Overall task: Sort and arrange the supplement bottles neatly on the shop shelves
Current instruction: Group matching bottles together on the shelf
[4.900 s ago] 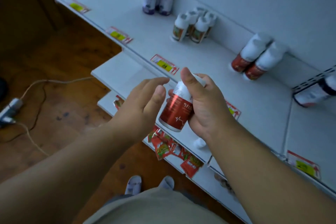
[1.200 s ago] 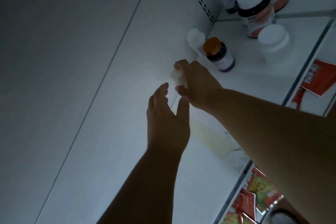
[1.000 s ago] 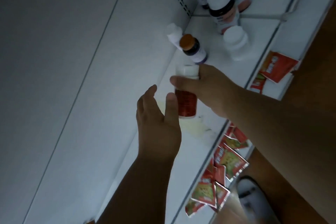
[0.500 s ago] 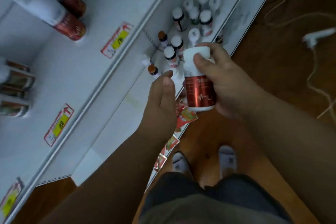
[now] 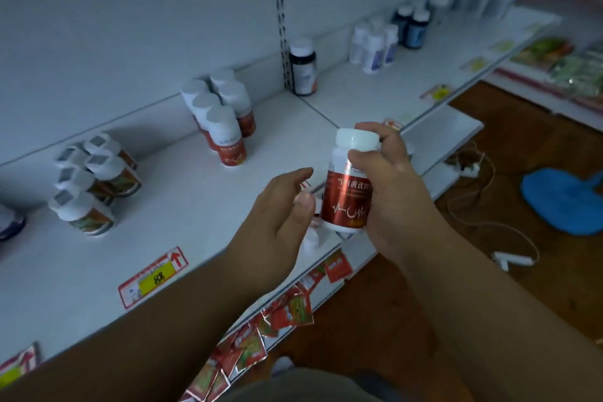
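We hold the red-labelled bottle [image 5: 347, 188] upright above the shelf [image 5: 169, 232] edge, our right hand [image 5: 388, 186] curled round it; our left hand [image 5: 277, 222] hovers beside, fingers loosely spread, holding nothing; we judge sorting underway; next, set it beside the matching red bottles [image 5: 222, 117] further back.

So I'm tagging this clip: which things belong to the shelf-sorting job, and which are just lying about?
Job:
- red-label bottle, held in the right hand
- matching red-label group on the shelf
- left hand, open beside it

Lying about:
- blue cloth
- white cable
- price tag
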{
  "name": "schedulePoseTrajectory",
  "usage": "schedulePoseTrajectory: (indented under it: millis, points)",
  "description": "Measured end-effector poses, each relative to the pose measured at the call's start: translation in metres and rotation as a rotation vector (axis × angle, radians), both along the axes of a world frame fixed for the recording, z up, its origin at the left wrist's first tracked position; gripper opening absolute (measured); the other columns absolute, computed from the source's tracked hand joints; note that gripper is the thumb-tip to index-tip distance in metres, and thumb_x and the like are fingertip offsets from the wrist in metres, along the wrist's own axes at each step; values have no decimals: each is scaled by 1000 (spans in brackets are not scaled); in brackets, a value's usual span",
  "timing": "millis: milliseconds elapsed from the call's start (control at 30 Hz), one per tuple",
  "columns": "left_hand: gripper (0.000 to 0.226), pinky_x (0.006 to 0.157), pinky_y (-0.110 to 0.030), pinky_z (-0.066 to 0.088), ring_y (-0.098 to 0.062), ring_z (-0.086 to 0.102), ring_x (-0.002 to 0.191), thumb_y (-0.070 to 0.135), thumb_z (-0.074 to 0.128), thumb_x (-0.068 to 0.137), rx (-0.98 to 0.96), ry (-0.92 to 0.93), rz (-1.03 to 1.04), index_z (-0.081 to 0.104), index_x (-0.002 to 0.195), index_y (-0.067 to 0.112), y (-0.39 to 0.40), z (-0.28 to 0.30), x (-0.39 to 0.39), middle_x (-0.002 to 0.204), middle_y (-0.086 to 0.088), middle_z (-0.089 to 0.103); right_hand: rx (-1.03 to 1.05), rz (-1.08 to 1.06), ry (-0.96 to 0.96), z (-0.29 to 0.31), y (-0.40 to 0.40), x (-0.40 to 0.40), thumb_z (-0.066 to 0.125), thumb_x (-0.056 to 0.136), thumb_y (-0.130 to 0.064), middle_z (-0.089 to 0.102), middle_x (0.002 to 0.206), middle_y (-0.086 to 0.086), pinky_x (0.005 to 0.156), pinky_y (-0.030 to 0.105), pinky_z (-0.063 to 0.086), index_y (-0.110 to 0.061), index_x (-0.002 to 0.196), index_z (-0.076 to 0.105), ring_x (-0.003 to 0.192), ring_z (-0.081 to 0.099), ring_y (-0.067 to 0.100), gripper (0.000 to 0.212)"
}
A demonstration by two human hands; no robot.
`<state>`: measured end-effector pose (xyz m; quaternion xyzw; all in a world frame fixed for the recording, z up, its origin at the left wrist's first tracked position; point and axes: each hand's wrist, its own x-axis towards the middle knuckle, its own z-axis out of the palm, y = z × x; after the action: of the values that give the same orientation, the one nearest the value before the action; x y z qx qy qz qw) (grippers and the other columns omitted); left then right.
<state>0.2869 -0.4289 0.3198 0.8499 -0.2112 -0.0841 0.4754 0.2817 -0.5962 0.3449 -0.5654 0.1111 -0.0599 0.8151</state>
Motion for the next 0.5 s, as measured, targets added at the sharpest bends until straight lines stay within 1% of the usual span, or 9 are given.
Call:
schedulePoseTrajectory:
  millis: [67,167,200,233,300,333,400,500]
  points:
    - [56,98,-13,27,14,35,121,66,20,92,50,-31,26,30,143,43,11,2,14,133,29,35,-162,21,-23,4,6,18,65,88,-19,60,110,4,70,39,57,-40,110,57,84,67,19,32]
    - [67,97,-8,23,8,33,126,71,21,89,139,-94,73,29,146,38,20,-4,27,140,23,36,-394,121,-38,6,13,44,71,81,-36,62,112,-1,83,46,59,-49,111,53,96,67,16,37]
    - [69,98,-8,22,6,32,127,72,21,89,172,-109,103,29,146,36,22,-8,32,143,20,37,-469,165,-60,5,15,54,71,79,-39,63,111,-4,85,46,58,-49,113,52,98,66,14,40]
    - [70,101,-11,24,4,32,129,73,21,89,199,-122,139,29,147,34,23,-12,36,146,16,37,-548,199,-84,4,16,66,73,80,-39,64,110,-8,87,43,57,-47,115,51,98,65,9,43]
    - [74,109,-26,31,-3,33,134,75,20,89,239,-138,215,28,148,32,22,-20,44,150,12,36,-665,250,-126,1,20,90,75,82,-34,63,107,-15,87,36,56,-43,117,49,97,63,1,44]
    - [76,111,-32,32,-6,33,135,76,19,88,261,-145,258,28,149,31,21,-24,48,151,11,36,-709,282,-149,-2,20,102,75,82,-32,62,107,-18,87,33,55,-43,117,49,97,61,-1,45]
    - [77,113,-35,30,-12,31,138,76,21,88,318,-146,353,26,149,31,15,-30,54,154,8,33,-806,361,-203,-7,22,129,77,82,-31,60,108,-21,88,32,54,-41,116,48,100,59,-1,46]
    - [72,114,-33,26,-14,29,140,68,36,90,391,-106,489,23,150,31,1,-33,63,156,8,30,-925,434,-273,-16,19,162,79,79,-25,54,103,-25,88,32,52,-33,118,50,95,56,0,50]
